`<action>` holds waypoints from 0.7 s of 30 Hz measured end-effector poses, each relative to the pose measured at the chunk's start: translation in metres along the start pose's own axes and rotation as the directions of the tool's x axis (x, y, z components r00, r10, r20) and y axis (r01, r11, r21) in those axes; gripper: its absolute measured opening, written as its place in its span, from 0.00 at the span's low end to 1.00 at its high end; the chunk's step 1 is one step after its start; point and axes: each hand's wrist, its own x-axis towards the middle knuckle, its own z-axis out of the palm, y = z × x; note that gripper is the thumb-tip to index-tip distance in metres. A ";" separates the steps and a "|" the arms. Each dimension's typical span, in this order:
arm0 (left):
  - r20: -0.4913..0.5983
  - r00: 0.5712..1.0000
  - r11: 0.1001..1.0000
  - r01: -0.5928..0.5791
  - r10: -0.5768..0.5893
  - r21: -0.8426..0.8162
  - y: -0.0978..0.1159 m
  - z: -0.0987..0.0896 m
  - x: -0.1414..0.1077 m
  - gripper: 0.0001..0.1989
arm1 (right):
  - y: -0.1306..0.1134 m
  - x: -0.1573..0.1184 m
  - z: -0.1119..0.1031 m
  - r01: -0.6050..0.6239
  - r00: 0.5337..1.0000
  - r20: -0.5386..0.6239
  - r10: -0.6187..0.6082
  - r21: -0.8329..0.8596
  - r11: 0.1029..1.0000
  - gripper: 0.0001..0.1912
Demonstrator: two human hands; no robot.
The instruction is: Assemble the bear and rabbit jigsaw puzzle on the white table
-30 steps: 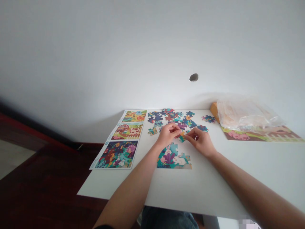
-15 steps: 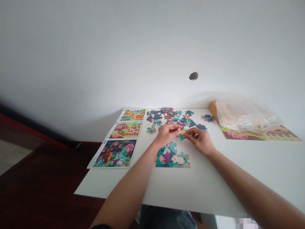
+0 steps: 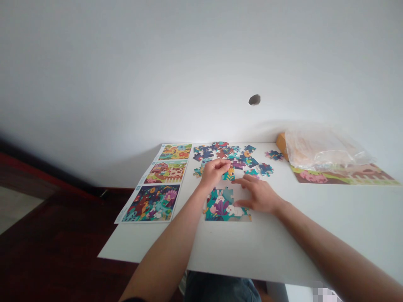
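Pinched in my left hand (image 3: 215, 172) is a teal and orange puzzle piece (image 3: 228, 173), held above the white table. My right hand (image 3: 256, 193) has its thumb and fingers apart, with nothing between them, over the right side of the joined rabbit section (image 3: 222, 204). That section lies flat near the table's front and shows two white rabbits and a purple plant. Behind the hands several loose puzzle pieces (image 3: 248, 159) are spread toward the wall; my left hand hides some of them.
A sheet with three printed pictures (image 3: 151, 203) lies at the left. Clear plastic bags (image 3: 327, 147) rest at the back right beside an orange-brown object (image 3: 281, 143), partly over a farm picture (image 3: 352, 175). The wall (image 3: 201, 75) borders the table's back edge.
The orange and teal piece has moved left with my left hand. My right hand has let go of it, opened, and come down nearer the rabbit section.
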 end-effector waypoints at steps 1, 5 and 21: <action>-0.010 1.000 1.000 -0.010 0.010 0.006 0.000 -0.001 0.001 0.14 | 0.000 0.000 0.000 0.035 0.999 0.034 -0.034 -0.016 0.999 0.30; -0.064 0.998 1.000 -0.020 0.021 0.020 0.002 -0.008 0.003 0.12 | 0.007 -0.001 -0.005 0.116 0.993 0.035 -0.114 -0.051 0.992 0.17; 0.056 0.989 0.970 0.119 -0.133 0.212 0.012 -0.020 -0.001 0.09 | -0.005 -0.004 -0.005 0.165 0.985 0.073 -0.158 -0.114 0.980 0.31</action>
